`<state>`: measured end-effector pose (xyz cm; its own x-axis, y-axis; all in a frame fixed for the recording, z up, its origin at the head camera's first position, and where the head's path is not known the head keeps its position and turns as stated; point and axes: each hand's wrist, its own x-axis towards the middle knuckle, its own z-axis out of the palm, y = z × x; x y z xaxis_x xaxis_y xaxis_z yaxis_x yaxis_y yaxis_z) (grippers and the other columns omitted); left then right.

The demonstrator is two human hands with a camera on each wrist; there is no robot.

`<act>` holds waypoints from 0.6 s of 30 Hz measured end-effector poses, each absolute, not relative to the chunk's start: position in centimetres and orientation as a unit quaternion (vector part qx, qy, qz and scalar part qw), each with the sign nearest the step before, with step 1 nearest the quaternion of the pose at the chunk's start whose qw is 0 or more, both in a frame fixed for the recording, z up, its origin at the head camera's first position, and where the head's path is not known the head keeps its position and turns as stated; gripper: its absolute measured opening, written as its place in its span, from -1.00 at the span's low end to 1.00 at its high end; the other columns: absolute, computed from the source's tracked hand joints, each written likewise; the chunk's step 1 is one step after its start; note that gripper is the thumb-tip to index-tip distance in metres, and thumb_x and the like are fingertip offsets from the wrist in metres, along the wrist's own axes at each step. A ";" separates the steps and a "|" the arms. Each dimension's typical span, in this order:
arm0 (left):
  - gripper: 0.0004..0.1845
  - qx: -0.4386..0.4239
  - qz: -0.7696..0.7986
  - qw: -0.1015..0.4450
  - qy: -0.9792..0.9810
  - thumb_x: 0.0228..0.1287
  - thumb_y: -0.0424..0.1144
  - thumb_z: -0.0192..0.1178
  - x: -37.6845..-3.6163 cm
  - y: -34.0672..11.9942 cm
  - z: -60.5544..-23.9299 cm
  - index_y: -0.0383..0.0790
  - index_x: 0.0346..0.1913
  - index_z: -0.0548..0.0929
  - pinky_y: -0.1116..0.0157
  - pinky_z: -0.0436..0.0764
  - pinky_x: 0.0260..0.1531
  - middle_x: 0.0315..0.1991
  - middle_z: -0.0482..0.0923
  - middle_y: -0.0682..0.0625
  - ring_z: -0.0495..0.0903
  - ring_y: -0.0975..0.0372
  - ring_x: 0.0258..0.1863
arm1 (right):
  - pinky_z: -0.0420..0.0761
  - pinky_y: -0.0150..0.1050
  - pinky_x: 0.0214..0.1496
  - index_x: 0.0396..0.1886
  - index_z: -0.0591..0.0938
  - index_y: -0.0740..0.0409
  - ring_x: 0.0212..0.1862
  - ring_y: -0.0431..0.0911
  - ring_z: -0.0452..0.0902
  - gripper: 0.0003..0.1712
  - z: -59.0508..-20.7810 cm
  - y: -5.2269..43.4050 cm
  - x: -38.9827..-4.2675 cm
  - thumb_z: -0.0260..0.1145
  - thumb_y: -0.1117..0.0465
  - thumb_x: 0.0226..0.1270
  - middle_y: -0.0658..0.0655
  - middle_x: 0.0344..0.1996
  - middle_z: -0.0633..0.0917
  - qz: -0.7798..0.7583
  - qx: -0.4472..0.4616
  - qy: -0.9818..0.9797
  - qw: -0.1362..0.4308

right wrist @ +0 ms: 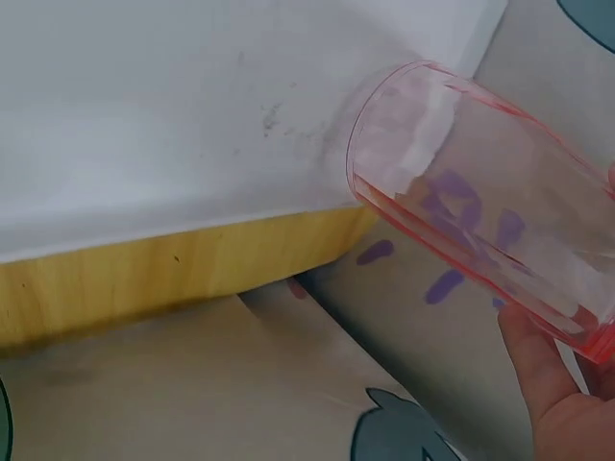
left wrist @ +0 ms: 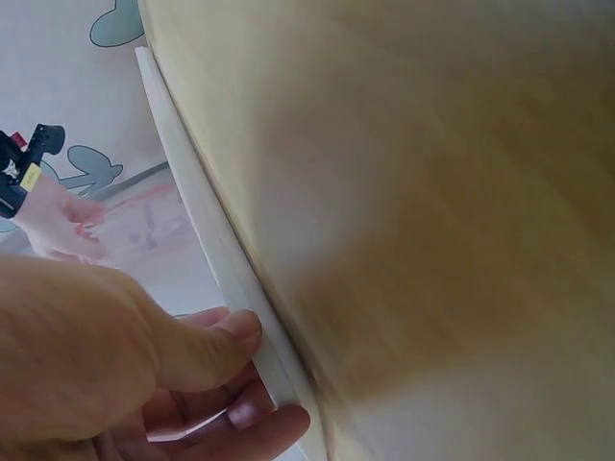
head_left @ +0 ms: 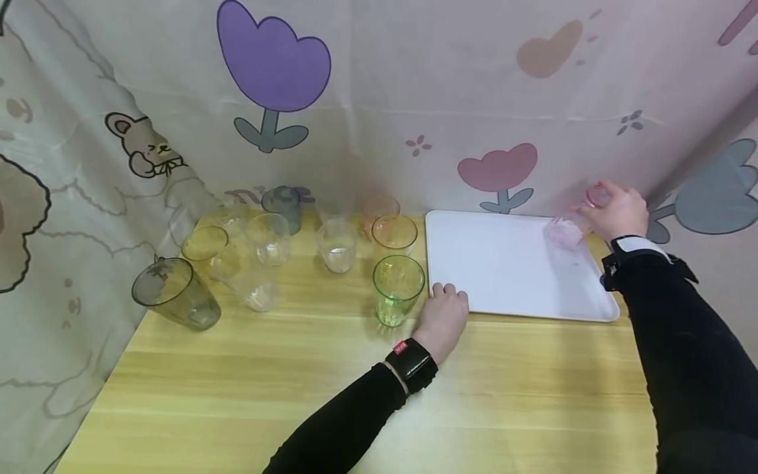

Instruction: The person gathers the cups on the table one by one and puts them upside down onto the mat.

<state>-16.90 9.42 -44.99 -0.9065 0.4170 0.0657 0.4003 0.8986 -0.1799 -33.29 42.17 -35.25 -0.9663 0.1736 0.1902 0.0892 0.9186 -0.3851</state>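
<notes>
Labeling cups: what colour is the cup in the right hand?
Transparent pink cup, held tilted by the right hand over the white tray; clearest in the right wrist view.

Both arms in long black sleeves; left hand (head_left: 445, 321) bare, black wrist strap with small red label; right hand (head_left: 618, 212) bare, black strap over white cuff
</notes>
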 end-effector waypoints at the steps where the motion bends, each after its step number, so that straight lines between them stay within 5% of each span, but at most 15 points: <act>1: -0.94 -0.208 0.080 0.049 -0.974 0.55 -0.19 0.15 -16.9 9.5 -45.0 -0.04 -0.09 0.62 0.52 0.50 -0.49 -0.17 0.53 0.05 0.44 0.23 -0.15 | 0.20 0.51 0.39 0.54 0.33 0.26 0.35 0.63 0.18 -0.16 -35.4 42.2 -33.4 0.31 -0.10 0.44 0.70 0.32 0.35 0.189 -0.067 -0.973 0.110; 18: -0.94 -0.188 0.062 0.045 -0.979 0.51 -0.20 0.18 -17.0 9.6 -45.1 -0.03 -0.08 0.63 0.54 0.49 -0.56 -0.18 0.53 0.03 0.43 0.23 -0.16 | 0.21 0.57 0.34 0.61 0.19 0.25 0.31 0.69 0.19 -0.17 -37.3 42.2 -35.5 0.23 0.06 0.48 0.71 0.38 0.22 0.186 -0.053 -0.975 0.108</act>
